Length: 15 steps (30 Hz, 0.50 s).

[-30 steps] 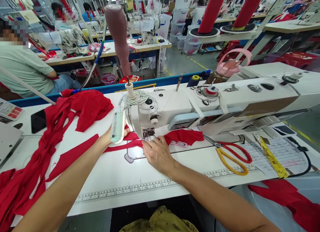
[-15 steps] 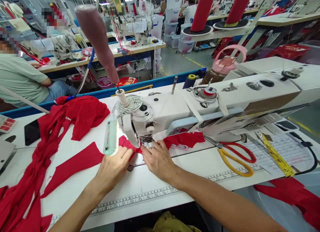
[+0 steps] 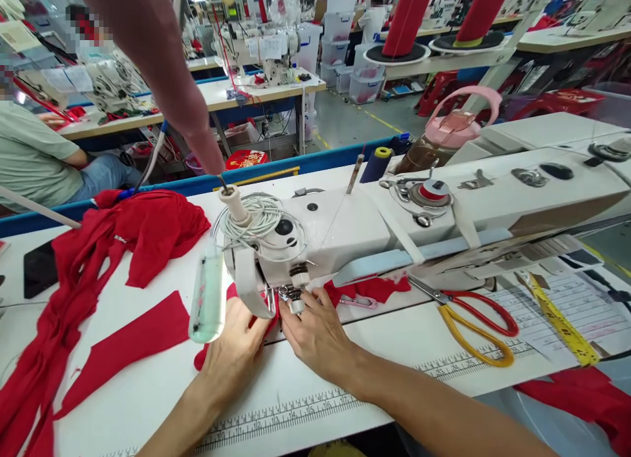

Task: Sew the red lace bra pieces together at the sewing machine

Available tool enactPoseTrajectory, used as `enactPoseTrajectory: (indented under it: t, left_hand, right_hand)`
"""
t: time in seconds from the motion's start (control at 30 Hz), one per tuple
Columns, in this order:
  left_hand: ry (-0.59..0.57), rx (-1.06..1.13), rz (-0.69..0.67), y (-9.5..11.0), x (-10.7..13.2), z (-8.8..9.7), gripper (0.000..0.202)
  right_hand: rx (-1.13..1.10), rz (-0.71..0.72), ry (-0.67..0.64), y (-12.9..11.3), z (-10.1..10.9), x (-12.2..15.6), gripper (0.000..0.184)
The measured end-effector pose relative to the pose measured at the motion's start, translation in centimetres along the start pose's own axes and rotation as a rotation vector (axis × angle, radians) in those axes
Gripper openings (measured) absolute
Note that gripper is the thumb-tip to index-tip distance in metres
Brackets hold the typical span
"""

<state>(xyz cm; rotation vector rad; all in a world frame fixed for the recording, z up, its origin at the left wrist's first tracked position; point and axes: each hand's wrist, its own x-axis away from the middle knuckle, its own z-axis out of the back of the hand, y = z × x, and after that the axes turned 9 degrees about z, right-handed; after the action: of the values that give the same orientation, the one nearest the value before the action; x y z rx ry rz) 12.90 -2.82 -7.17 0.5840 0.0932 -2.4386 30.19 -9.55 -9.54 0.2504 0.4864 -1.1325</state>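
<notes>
My left hand [image 3: 234,342] is closed on a piece of red fabric [image 3: 200,357] at the sewing machine [image 3: 345,230]; its fingertips are partly hidden behind the machine head. Folds of that fabric show beside the thumb and left of the wrist. Close by on the right, my right hand [image 3: 315,329] bends its fingers around the presser foot [image 3: 294,304], thumb and fingertips pinching the fabric's edge. A flat cut red piece [image 3: 131,348] lies left of my left hand. Behind my right fingers rests a red strip [image 3: 369,289] with a pink thread snipper [image 3: 359,302].
Scissors [image 3: 473,325] with red and yellow handles lie at right, near a yellow tape measure [image 3: 562,322]. A heap of red cloth [image 3: 152,233] covers the table's left. A pink screwdriver-like handle [image 3: 162,69] stands above the machine head. A co-worker [image 3: 39,154] sits at far left.
The view has shifted slightly. My left hand has turned and come nearer to me, and the fabric is now bunched under and beside it. My right hand stays by the presser foot.
</notes>
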Motion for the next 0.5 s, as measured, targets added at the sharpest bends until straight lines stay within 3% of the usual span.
enactPoseTrajectory:
  t: [0.13,0.5]
  left_hand:
    - [0.034,-0.06,-0.05,0.34,0.36,-0.25,0.034]
    - [0.03,-0.018,-0.002,0.59,0.24,0.03,0.042]
  right_hand:
    - [0.001,-0.003,-0.034,-0.05,0.02,0.08,0.014]
    - [-0.01,-0.037,-0.029,-0.22,0.22,0.07,0.018]
